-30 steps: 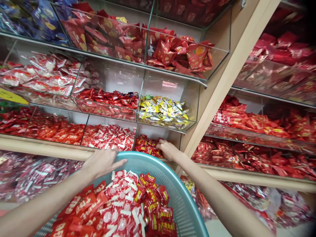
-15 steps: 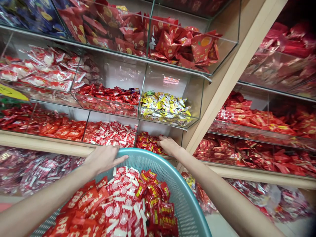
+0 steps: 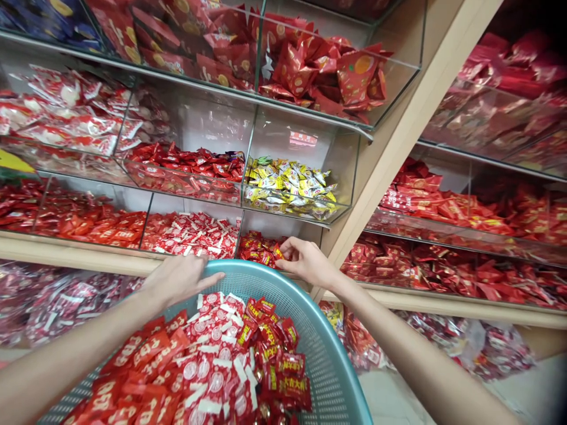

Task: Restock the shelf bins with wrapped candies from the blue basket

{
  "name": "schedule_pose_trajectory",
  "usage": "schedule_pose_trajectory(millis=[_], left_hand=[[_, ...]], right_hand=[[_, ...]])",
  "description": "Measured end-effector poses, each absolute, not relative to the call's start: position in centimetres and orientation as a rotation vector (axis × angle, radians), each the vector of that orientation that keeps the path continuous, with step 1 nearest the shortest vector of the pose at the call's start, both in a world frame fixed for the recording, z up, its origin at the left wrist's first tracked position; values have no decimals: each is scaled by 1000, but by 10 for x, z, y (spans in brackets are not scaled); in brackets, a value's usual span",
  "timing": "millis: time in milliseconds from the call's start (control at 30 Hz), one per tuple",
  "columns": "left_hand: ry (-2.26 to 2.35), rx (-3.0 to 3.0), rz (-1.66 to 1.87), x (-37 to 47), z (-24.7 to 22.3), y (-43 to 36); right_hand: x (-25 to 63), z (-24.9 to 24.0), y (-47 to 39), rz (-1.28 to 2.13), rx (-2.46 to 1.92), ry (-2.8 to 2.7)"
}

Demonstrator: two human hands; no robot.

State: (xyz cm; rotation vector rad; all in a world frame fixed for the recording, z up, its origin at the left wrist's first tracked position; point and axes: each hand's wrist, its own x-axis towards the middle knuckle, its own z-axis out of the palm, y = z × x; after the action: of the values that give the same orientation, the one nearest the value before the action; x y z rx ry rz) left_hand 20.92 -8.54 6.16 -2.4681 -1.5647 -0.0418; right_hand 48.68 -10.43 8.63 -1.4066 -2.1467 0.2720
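Observation:
My left hand is wrapped over the far rim of a teal plastic basket, its thumb lying along the inside. Three kinds of wrapped packets lie in the basket: orange-red ones at left, red-and-white ones in the middle, dark red ones with yellow print at right. Beyond the rim, my right hand pinches a small red packet between thumb and fingers, at the right edge of a pile of red packets in the lowest shelf bin.
Clear-walled bins rise above, with yellow-and-white candies, red packets and large red bags. A slanting wooden post stands right of them, with more red-filled shelves beyond. Bagged candies sit beneath the wooden ledge.
My right hand has drawn back slightly from the pile, and a red packet now shows at its fingertips. The view has shifted a little; my left hand stays on the rim.

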Motion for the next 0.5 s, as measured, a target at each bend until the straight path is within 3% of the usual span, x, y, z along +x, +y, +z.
schedule_pose_trajectory(millis=[500], left_hand=[[-1576,-2464,-87,207,58,-85]], right_hand=[[453,65,-182,-84,-1800,-2454]])
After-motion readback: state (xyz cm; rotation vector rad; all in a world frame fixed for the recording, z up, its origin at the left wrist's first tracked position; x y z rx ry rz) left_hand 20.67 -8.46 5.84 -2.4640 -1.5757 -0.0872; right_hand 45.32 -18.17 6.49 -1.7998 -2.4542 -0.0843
